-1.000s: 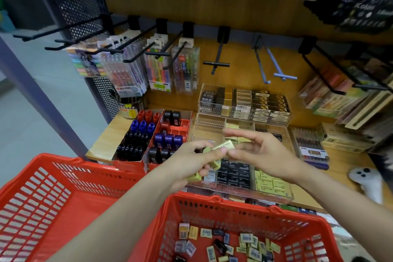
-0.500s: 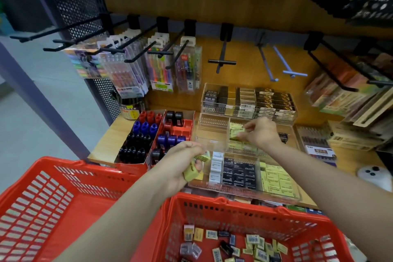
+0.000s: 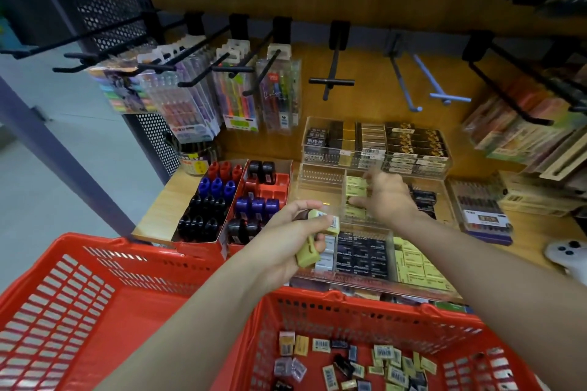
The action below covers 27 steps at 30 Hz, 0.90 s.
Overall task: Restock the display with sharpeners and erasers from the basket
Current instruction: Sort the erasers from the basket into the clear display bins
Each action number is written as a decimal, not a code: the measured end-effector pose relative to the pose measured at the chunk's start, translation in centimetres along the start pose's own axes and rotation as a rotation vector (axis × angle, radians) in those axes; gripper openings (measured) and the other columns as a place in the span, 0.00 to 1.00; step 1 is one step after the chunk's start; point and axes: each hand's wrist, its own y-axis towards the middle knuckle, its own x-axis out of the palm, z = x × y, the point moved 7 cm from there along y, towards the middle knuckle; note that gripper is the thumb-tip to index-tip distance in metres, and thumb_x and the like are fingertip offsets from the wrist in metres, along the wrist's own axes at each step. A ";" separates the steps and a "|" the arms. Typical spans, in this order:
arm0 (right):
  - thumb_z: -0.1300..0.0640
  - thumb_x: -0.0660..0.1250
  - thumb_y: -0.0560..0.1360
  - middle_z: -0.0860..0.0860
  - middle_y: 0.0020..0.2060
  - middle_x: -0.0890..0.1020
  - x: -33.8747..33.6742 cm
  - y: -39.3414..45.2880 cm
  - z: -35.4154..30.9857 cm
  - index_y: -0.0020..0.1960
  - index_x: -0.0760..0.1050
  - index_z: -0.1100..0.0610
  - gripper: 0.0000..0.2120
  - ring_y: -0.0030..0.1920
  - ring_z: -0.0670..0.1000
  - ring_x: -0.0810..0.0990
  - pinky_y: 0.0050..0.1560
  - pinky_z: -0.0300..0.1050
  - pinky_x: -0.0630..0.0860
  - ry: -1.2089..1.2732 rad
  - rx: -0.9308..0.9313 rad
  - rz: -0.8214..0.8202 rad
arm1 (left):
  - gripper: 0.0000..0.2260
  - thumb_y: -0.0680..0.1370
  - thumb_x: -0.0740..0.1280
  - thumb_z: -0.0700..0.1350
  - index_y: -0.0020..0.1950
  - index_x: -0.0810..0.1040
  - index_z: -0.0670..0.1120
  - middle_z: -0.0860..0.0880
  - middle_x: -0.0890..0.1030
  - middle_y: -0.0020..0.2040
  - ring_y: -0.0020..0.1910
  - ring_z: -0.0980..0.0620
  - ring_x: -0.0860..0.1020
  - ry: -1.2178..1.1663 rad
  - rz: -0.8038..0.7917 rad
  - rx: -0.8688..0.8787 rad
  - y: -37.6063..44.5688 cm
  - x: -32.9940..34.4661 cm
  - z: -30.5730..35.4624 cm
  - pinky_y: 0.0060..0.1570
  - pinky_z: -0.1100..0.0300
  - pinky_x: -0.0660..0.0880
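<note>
Clear packs of coloured gel pens [image 3: 235, 95] hang on black metal hooks [image 3: 332, 81] above the fingers; a white plastic game controller [image 3: 568, 255] lies far right.

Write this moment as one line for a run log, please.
left hand: grips yellow erasers | right hand: fingers on yellow erasers in clear tray | red basket: stock left

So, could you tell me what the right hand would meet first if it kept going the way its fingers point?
The right hand points left across the clear tray, fingertips on the yellow erasers. Going on, it would likely meet the divider wall beside them, though depth is hard to judge.
</note>
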 end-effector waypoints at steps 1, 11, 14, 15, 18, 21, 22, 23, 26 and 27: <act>0.52 0.74 0.73 0.53 0.54 0.80 -0.6 -0.6 0.0 0.63 0.73 0.54 0.22 0.49 0.52 0.80 0.49 0.47 0.81 0.038 -0.053 0.026 | 0.16 0.76 0.70 0.34 0.61 0.76 0.46 0.41 0.76 0.49 0.32 0.52 0.73 0.014 -0.013 0.004 -0.1 0.0 0.0 0.31 0.61 0.73; 0.65 0.67 0.78 0.60 0.52 0.84 -0.2 -14.6 -0.6 0.58 0.79 0.66 0.10 0.56 0.54 0.84 0.59 0.45 0.79 1.269 0.159 -0.637 | 0.08 0.79 0.63 0.30 0.50 0.75 0.42 0.45 0.77 0.35 0.28 0.54 0.71 -0.013 -0.148 -0.026 -1.3 3.2 -2.2 0.28 0.62 0.67; 0.67 0.66 0.78 0.59 0.51 0.85 2.7 -16.2 0.7 0.57 0.79 0.64 0.09 0.53 0.53 0.84 0.57 0.45 0.80 1.243 0.222 -0.535 | 0.12 0.79 0.59 0.28 0.56 0.75 0.40 0.44 0.74 0.36 0.27 0.54 0.70 0.065 0.019 -0.095 -1.5 0.9 -5.1 0.25 0.64 0.69; 0.68 0.66 0.78 0.59 0.51 0.85 3.2 -16.2 1.4 0.56 0.79 0.63 0.09 0.52 0.53 0.85 0.55 0.43 0.81 1.194 0.225 -0.473 | 0.13 0.79 0.58 0.28 0.59 0.75 0.40 0.44 0.75 0.37 0.27 0.54 0.70 0.110 0.088 -0.086 -1.5 -0.3 -5.3 0.25 0.64 0.70; 0.68 0.64 0.79 0.59 0.52 0.83 3.1 -16.3 3.5 0.52 0.80 0.60 0.08 0.49 0.53 0.85 0.51 0.44 0.82 1.079 0.233 -0.332 | 0.13 0.81 0.56 0.32 0.62 0.74 0.40 0.45 0.73 0.38 0.27 0.53 0.69 0.058 0.207 -0.096 -1.4 -3.3 -5.3 0.23 0.63 0.70; 0.66 0.66 0.78 0.60 0.49 0.84 3.0 -16.8 4.1 0.57 0.79 0.61 0.08 0.48 0.54 0.85 0.49 0.45 0.83 1.034 0.234 -0.361 | 0.12 0.81 0.55 0.34 0.61 0.74 0.41 0.46 0.74 0.32 0.28 0.53 0.68 0.089 0.129 -0.130 -2.3 -3.6 -4.9 0.22 0.62 0.69; 0.65 0.67 0.78 0.60 0.49 0.84 3.0 -17.1 3.8 0.58 0.78 0.61 0.10 0.48 0.54 0.86 0.48 0.45 0.83 1.042 0.222 -0.387 | 0.12 0.81 0.57 0.33 0.61 0.73 0.42 0.46 0.77 0.33 0.29 0.52 0.69 0.134 0.084 -0.141 -2.7 -3.1 -4.9 0.23 0.63 0.70; 0.64 0.67 0.78 0.60 0.49 0.84 3.0 -17.4 3.2 0.59 0.78 0.60 0.11 0.48 0.54 0.86 0.48 0.44 0.83 1.050 0.194 -0.412 | 0.12 0.81 0.58 0.33 0.63 0.71 0.43 0.44 0.79 0.37 0.30 0.52 0.72 0.158 0.051 -0.152 -2.9 -2.7 -4.9 0.23 0.63 0.70; 0.62 0.68 0.78 0.57 0.49 0.84 2.6 -17.9 1.6 0.60 0.78 0.58 0.12 0.49 0.54 0.85 0.51 0.46 0.83 1.091 0.117 -0.435 | 0.24 0.80 0.65 0.33 0.72 0.60 0.46 0.41 0.78 0.45 0.33 0.50 0.75 0.222 -0.052 -0.163 -3.0 -1.1 -5.1 0.26 0.60 0.73; 0.61 0.68 0.78 0.57 0.49 0.84 2.4 -17.9 1.3 0.61 0.78 0.58 0.12 0.49 0.53 0.85 0.51 0.47 0.82 1.082 0.087 -0.424 | 0.26 0.80 0.66 0.35 0.72 0.58 0.48 0.42 0.78 0.43 0.33 0.51 0.75 0.311 -0.106 -0.149 -3.1 -0.2 -5.0 0.27 0.60 0.73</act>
